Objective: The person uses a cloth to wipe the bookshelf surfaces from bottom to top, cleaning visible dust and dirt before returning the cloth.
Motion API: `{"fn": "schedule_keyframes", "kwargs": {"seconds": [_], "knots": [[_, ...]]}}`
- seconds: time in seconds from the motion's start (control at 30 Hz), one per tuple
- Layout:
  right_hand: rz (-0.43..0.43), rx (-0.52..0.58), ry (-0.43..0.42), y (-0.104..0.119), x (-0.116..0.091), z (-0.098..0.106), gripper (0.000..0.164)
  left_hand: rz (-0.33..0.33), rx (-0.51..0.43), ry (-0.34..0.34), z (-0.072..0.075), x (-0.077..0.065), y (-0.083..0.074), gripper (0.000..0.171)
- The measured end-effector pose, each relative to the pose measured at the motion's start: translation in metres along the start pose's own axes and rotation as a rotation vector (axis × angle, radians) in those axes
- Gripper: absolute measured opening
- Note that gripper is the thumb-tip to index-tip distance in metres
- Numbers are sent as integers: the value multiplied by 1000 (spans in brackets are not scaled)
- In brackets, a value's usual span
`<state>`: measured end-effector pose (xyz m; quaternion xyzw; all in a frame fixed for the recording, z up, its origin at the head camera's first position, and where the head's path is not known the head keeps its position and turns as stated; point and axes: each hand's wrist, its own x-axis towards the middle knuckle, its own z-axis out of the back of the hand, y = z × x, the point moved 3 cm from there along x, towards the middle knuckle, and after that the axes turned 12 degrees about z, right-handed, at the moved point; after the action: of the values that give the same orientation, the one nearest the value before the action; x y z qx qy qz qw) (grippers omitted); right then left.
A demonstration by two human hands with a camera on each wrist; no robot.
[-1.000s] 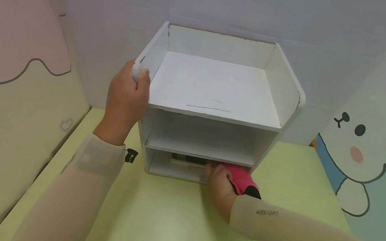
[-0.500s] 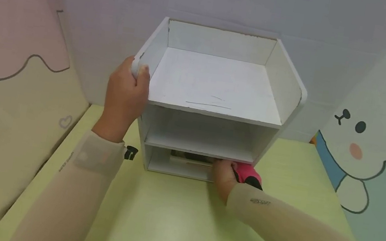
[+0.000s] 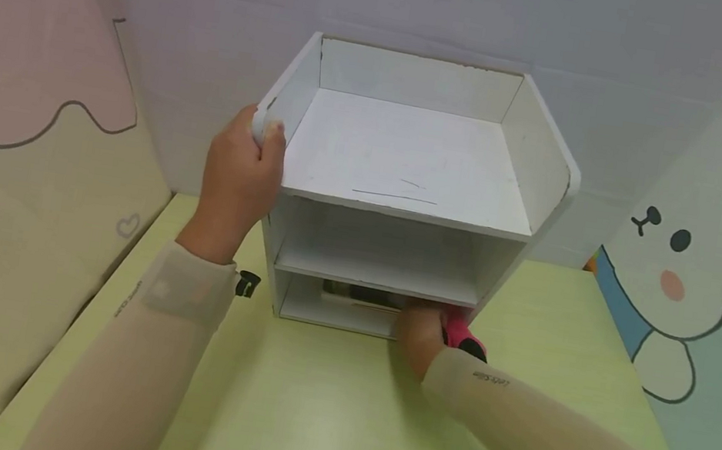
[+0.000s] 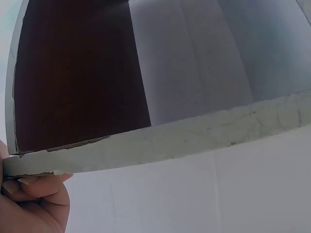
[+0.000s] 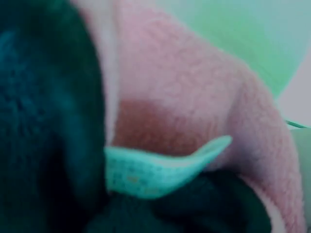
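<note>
A white wooden shelf unit (image 3: 377,248) stands on the pale green table, with an open top tray above two compartments. My left hand (image 3: 238,179) grips the front edge of its left side panel, thumb inside; the left wrist view shows curled fingers (image 4: 46,191) at the panel edge (image 4: 194,138). Low on the right, my right hand (image 3: 418,336) reaches into the bottom compartment, holding a pink and black plush toy (image 3: 455,326); its fingertips are hidden by the middle board. Pink fuzzy fabric (image 5: 180,73) and a pale sewn label (image 5: 150,172) fill the right wrist view.
A flat, dark-topped thing with a pale edge (image 3: 360,296) lies in the bottom compartment, left of my right hand. Behind the unit rises a pale wall (image 3: 429,2). Cartoon-printed panels flank the table (image 3: 306,403) on both sides.
My right hand has moved deeper into the bottom compartment, and less of the plush toy sticks out at the front. The left hand has kept its grip on the side panel.
</note>
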<state>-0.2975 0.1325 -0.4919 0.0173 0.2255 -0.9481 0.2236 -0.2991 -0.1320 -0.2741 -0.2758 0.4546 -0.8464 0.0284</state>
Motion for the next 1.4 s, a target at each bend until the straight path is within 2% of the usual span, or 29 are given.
{"fn": "schedule_keyframes", "kwargs": {"seconds": [0.13, 0.37, 0.6, 0.7, 0.77, 0.87, 0.93, 1.03, 1.1, 1.2, 1.3, 1.4], "knots": [[6, 49, 56, 3, 0, -9, 27, 2, 1, 2, 0, 1, 0, 54], [-31, 122, 22, 8, -9, -20, 16, -8, -8, 7, -2, 0, 0, 54], [-3, 82, 97, 19, -28, -6, 26, -9, -2, 1, -3, 0, 1, 53], [24, 64, 90, 23, -38, 10, 31, -5, 3, -7, -2, 0, 1, 53], [41, 75, 53, 25, -46, 26, 29, -4, 10, -12, -1, 0, 1, 53], [81, 117, -16, 27, -60, 59, 19, 2, 13, -13, 1, 1, 0, 54], [128, 101, -66, 28, -70, 82, 18, 8, 14, -15, 1, 1, 1, 54], [201, 42, -90, 25, -86, 113, 31, 14, 6, -16, 2, 1, 1, 54], [243, 25, -70, 21, -94, 130, 52, 12, 3, -17, 1, 0, 1, 54], [284, 58, -62, 13, -101, 150, 64, 10, -1, -19, 0, 0, 2, 53], [304, 112, -134, 2, -106, 165, 54, 11, -3, -16, 0, -1, 1, 53], [280, 154, -307, -13, -109, 175, 38, 9, -7, -11, -1, 0, 1, 54]]}}
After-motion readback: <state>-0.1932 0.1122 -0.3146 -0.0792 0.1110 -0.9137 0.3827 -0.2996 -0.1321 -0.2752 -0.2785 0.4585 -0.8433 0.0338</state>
